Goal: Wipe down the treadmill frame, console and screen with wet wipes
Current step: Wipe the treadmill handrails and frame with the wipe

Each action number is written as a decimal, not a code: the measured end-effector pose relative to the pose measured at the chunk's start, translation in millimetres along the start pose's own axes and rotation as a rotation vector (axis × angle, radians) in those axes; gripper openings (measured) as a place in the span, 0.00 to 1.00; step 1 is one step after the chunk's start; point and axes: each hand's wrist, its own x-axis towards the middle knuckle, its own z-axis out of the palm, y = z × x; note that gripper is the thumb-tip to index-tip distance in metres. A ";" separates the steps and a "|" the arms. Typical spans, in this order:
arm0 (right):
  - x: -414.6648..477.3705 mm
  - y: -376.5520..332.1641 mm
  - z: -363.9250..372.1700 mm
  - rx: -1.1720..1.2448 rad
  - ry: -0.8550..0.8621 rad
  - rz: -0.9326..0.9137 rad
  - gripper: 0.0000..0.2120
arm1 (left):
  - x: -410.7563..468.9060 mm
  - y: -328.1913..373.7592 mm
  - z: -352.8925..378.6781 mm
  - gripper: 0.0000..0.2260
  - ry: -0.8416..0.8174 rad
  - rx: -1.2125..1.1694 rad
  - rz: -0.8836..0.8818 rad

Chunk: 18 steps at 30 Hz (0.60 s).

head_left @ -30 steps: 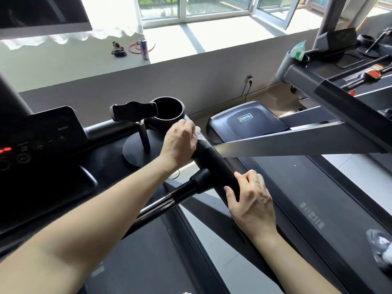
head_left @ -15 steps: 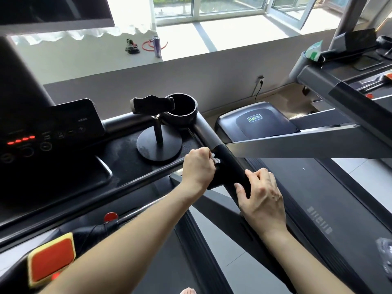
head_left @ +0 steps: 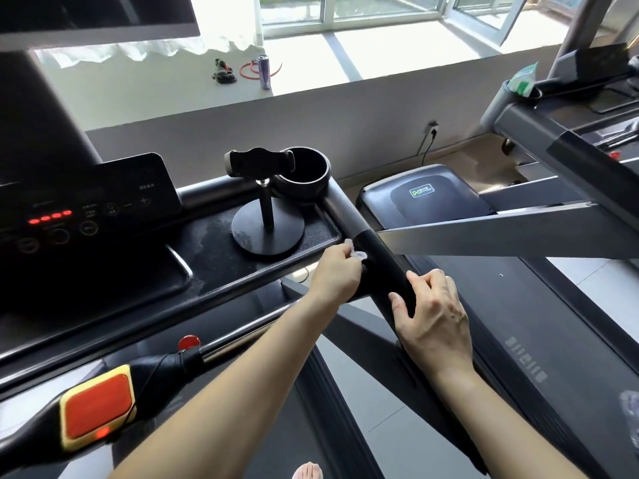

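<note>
looking down from the head view: your left hand [head_left: 333, 276] sits against the inner side of the black handrail grip [head_left: 380, 257], just below where it meets the grey frame tube [head_left: 344, 209]. fingers curled in, pinching a bunched white wet wipe [head_left: 356, 252]. only a small bit of it pokes out above the knuckles, touching the grip. your right hand [head_left: 434, 316] is lower on the same grip, fingers close together and wrapped over the top, thumb hooked on the near side. the two hands are near each other, not touching.

left of them, the dark console [head_left: 103, 209] shows a row of red lights and round buttons. the tray beside it looks dusty or streaked. a phone stand [head_left: 266, 202] stands upright on that tray on its round base, just beside the cup holder [head_left: 304, 174] at the corner. the edge of the screen [head_left: 96, 15] fills the top left. bottom left, a red stop button [head_left: 98, 406] in a yellow surround.

on the window sill [head_left: 380, 53], a can [head_left: 264, 71] stands upright. to the right is a second treadmill [head_left: 428, 198], with a green-and-white wipes pack [head_left: 524, 79] stuck in a holder at its corner.
</note>
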 end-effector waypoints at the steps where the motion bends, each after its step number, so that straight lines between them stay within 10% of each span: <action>1: 0.3 0.0 0.1 0.002 0.002 0.002 0.17 | -3.5 0.2 2.2 0.05 -0.017 0.025 0.029; 10: -0.4 0.8 1.2 0.006 -0.009 0.009 0.18 | 14.6 16.2 -17.6 0.22 -0.157 0.006 -0.226; 18: -0.7 -0.4 -0.1 0.006 -0.014 0.010 0.18 | -31.1 -0.1 3.8 0.15 -0.076 0.232 0.156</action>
